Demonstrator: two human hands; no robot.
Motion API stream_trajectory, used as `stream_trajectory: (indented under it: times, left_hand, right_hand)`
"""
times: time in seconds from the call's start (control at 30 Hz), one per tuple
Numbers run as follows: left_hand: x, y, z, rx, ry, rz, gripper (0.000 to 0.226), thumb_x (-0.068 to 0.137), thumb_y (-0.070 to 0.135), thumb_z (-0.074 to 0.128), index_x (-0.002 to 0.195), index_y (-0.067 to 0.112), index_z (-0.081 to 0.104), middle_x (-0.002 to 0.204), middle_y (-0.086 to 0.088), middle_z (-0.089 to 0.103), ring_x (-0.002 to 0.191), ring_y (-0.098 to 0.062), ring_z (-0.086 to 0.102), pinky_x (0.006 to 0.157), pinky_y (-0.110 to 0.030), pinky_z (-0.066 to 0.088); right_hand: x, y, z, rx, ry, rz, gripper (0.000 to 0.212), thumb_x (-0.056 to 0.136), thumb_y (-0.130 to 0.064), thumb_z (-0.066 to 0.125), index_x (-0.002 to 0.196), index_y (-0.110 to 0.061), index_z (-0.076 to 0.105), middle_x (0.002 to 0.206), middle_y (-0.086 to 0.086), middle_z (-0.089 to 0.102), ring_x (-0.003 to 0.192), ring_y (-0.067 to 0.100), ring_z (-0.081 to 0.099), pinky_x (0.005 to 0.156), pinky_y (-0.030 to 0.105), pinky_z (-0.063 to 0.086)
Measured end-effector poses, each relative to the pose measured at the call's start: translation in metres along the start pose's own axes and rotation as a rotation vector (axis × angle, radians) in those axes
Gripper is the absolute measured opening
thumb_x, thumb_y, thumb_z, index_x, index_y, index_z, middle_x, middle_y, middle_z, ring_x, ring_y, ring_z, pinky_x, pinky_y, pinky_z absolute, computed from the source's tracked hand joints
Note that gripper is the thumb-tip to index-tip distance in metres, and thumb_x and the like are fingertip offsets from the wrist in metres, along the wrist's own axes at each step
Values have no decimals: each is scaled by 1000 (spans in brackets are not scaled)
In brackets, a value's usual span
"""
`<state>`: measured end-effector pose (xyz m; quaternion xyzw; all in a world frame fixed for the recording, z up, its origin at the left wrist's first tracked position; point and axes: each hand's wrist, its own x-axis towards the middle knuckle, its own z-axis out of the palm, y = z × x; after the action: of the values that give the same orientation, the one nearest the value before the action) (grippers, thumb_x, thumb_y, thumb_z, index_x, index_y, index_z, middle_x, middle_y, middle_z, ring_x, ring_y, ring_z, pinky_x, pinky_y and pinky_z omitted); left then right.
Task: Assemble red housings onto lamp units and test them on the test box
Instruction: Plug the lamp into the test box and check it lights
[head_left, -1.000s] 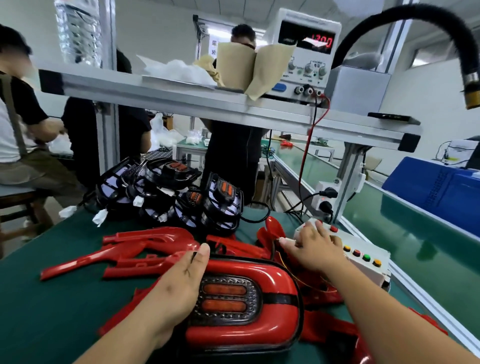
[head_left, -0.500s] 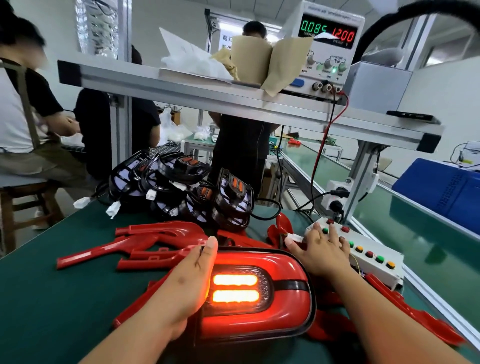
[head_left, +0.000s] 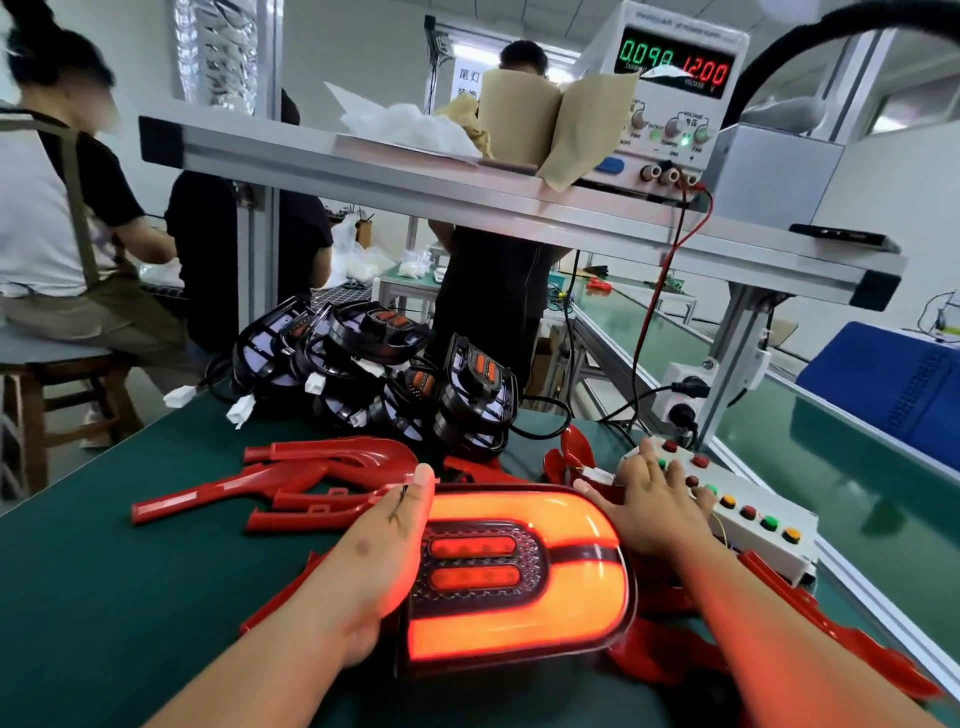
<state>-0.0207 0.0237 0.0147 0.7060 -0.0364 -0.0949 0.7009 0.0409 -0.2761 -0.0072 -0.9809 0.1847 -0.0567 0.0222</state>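
bright, sharp — wide-angle edge warp

The curved red housings (head_left: 322, 478) are glossy moulded plastic with bright highlights. The dark green tabletop (head_left: 130, 597) looks like a matt, rubbery mat. The glowing oval lamp unit (head_left: 587, 597) has a smooth translucent plastic lens. The black lamp units (head_left: 467, 400) are shiny plastic. The grey overhead shelf (head_left: 395, 176) is satin-finished aluminium, and the brown roll (head_left: 514, 124) on it is matt paper.
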Motion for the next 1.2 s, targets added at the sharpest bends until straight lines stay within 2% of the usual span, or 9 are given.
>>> stream_trajectory:
  times: [0.1,0.23,0.3,0.4,0.47,0.9,1.07,1.13,1.2]
  left_hand:
    - [7,-6,-3,-34,-37,-15,74,86,68,35,142,22,47,142,-7,53,132,-27,49,111,-51,38]
    - [6,-7,-5,-126,-107,-98,79,78,75,38,140,26,49,132,-7,62,123,-29,57,108,-54,40]
    - [6,-8,-5,-125,-115,-95,81,76,76,37,139,26,50,131,-7,63,124,-29,57,109,-53,40]
    - [7,-7,-5,-63,-59,-51,96,72,79,33,152,26,30,158,1,31,147,-19,23,120,-47,20]
    - [6,-7,-5,-48,-44,-26,101,70,80,33,154,24,24,161,5,23,149,-15,15,122,-45,15]
    - [9,-11,-5,-83,-56,12,105,67,83,36,154,26,22,161,4,22,149,-16,16,122,-47,17]
    - [10,-15,-6,-130,-114,-49,107,60,88,43,149,28,36,153,-2,41,141,-26,38,116,-53,29]
    - [9,-14,-6,-116,-116,-38,103,65,86,40,150,28,34,155,0,36,144,-24,32,117,-54,26]
    - [7,-12,-5,-104,-111,-21,95,72,82,37,150,28,35,156,0,34,145,-23,29,118,-53,24]
  right_hand:
    - [0,-4,-5,-36,0,5,109,60,-97,8,136,-25,37,164,-4,-1,148,36,11,113,60,10]
    - [1,-10,-11,-57,31,25,104,62,-95,6,126,-20,42,153,4,33,138,38,30,108,59,22]
    - [1,-12,-10,-59,48,29,100,68,-93,10,127,-19,41,148,4,39,134,37,33,107,59,23]
    - [-1,-13,-7,-111,44,19,101,72,-92,12,135,-18,38,153,6,33,139,39,26,110,61,16]
    - [-4,-13,-7,-129,43,17,103,71,-92,11,136,-18,38,154,7,32,140,39,24,111,60,14]
    - [-6,-14,-9,-99,45,31,108,67,-95,18,139,-17,37,154,5,30,139,39,23,111,57,16]
    - [-7,-8,-20,11,27,44,102,73,-91,24,144,-17,30,161,6,16,147,36,11,113,59,10]
    - [-12,5,-24,6,71,97,104,77,-88,23,150,-13,22,163,8,8,149,31,4,115,56,7]
    - [-21,26,-27,-35,126,209,106,79,-87,18,150,-9,22,161,14,15,149,29,10,116,53,9]
